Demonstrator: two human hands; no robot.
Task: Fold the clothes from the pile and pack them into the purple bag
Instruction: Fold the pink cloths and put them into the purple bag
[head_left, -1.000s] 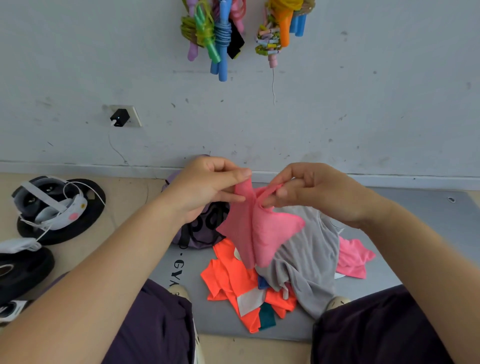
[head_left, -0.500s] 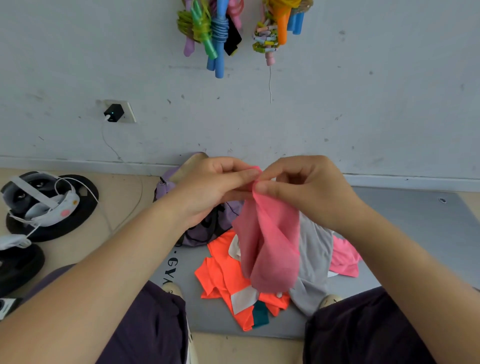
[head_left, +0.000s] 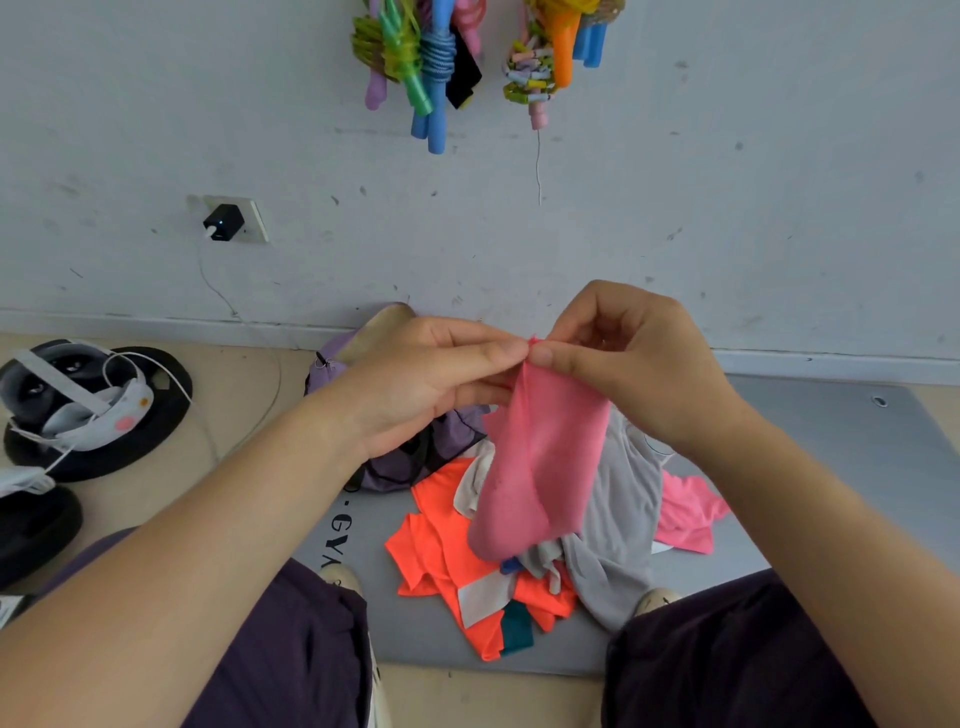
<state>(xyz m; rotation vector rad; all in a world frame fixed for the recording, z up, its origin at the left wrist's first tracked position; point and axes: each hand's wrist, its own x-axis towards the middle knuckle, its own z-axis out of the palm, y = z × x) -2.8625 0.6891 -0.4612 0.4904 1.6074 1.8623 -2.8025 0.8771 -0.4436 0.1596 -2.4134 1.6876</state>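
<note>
With the left hand (head_left: 426, 384) and right hand (head_left: 628, 364) both pinching the pink garment (head_left: 540, 467) at its top edge, it hangs beneath them over the pile (head_left: 519, 561); match corners before creasing.

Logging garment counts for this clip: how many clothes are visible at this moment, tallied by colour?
Pink: 2, the pink cloth pinched by left hand and right hand, and the pink garment on the grey mat
Orange: 1, the orange shirt
Grey: 1, the grey shirt
Total: 4; small blue and teal bits underneath are too hidden to count.
</note>
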